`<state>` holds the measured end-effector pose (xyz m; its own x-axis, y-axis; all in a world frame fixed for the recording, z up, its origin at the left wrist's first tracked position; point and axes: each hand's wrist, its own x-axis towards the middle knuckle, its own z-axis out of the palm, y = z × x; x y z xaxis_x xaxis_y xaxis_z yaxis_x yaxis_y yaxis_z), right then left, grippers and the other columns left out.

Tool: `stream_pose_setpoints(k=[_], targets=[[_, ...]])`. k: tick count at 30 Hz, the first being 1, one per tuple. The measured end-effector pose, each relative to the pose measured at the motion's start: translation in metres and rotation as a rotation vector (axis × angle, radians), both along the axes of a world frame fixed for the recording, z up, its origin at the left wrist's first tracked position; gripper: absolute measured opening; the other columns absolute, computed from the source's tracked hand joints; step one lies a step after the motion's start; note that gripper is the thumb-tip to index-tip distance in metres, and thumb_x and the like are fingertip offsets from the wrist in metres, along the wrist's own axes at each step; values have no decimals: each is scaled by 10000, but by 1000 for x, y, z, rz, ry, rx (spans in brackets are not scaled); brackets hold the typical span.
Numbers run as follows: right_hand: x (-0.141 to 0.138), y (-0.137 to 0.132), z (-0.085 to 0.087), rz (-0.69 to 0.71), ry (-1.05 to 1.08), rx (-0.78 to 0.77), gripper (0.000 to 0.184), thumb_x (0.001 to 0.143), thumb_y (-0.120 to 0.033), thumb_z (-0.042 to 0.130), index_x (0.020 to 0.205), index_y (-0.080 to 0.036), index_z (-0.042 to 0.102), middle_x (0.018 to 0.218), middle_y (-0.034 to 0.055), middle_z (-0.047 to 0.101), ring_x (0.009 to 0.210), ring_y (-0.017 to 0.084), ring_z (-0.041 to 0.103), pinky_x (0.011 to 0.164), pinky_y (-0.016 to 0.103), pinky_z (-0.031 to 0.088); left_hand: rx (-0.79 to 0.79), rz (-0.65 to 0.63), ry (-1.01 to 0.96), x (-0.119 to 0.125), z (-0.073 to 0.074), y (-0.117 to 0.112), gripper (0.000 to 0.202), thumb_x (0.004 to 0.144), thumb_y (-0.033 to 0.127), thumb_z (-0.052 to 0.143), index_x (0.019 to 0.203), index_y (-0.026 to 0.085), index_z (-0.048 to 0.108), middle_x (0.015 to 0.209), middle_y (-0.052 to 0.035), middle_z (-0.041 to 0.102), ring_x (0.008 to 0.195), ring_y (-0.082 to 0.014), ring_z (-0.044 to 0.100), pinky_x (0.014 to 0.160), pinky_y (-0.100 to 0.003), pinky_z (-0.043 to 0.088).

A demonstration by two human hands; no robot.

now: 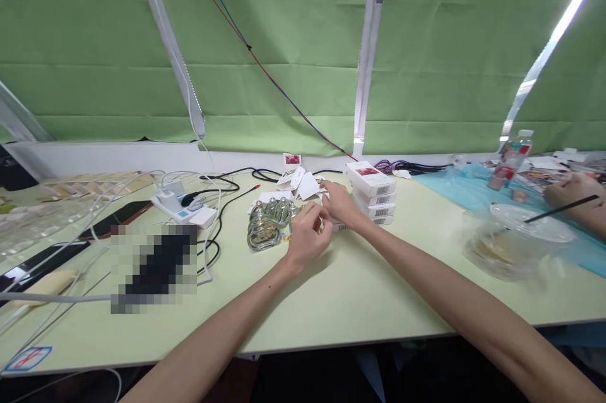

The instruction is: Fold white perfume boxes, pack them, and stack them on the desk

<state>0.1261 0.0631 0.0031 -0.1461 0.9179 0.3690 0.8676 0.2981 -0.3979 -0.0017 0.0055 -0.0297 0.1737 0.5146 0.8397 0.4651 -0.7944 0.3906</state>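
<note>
My left hand [310, 235] has its fingers curled together beside a cluster of small clear glass bottles [263, 229] with metallic tops; what its fingertips hold, if anything, is hidden. Right alongside, my right hand [341, 204] reaches further back with bent fingers, close to loose white cards [308, 186]. What lies in its grip cannot be made out. Below the right wrist shows the edge of a white box [339, 227] with a barcode. A stack of similar white boxes [374, 191], the top one bearing a red picture, stands just right of that hand.
On the left lie phones [45, 264], a power strip [184, 210] and tangled cables. To the right are a plastic bowl with a lid [502, 251], a black straw, a bottle [510, 160] on blue sheeting [449, 185], and another person's hand [575, 194]. Green blinds [284, 74] hang behind.
</note>
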Motion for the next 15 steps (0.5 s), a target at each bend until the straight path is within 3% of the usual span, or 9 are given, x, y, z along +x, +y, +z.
stream_pose_setpoints(k=[7,15], targets=[[-9,57,9,-132,-61,-115,355,904,-52,447,1208,-109,621,1200,215,679,1141,310,632,884,358,479,-19,-24,-10,-2,1,-2,176,735,24,514,723,199,496,700,33,498,558,-95,424,544,-243,364],[-14,95,-8,-174,-82,-157,297,1002,-277,441,1137,-124,657,1171,203,696,1154,310,620,928,390,474,-16,-54,2,1,0,-4,182,728,20,520,715,197,481,693,35,482,544,-88,413,535,-244,360]])
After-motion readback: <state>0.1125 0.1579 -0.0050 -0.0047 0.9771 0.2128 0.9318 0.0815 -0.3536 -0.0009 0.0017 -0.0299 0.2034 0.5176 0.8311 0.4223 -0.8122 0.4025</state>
